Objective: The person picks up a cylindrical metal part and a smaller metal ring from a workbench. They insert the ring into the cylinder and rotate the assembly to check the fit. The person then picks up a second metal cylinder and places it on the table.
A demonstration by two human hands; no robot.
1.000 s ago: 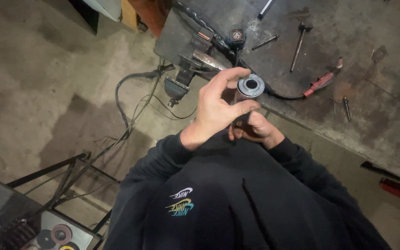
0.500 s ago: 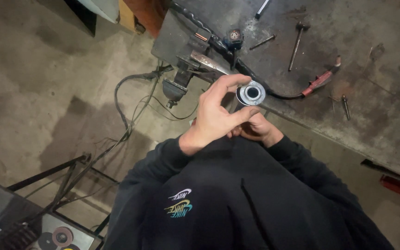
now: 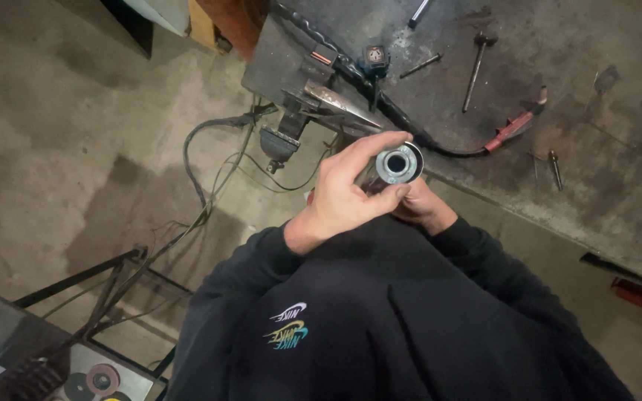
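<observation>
The left hand point(image 3: 347, 194) grasps a metal ring point(image 3: 400, 163); the right hand point(image 3: 423, 208) beneath is mostly hidden, grip unclear. Behind, a torch point(image 3: 513, 128) and cable point(image 3: 380, 104) lie on the steel table point(image 3: 596, 148).

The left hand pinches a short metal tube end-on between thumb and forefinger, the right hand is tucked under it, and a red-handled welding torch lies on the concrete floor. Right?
Not quite. In the head view the welding torch lies on the steel workbench, not the floor. The left hand does pinch the metal tube, with the right hand tucked under it.
</observation>
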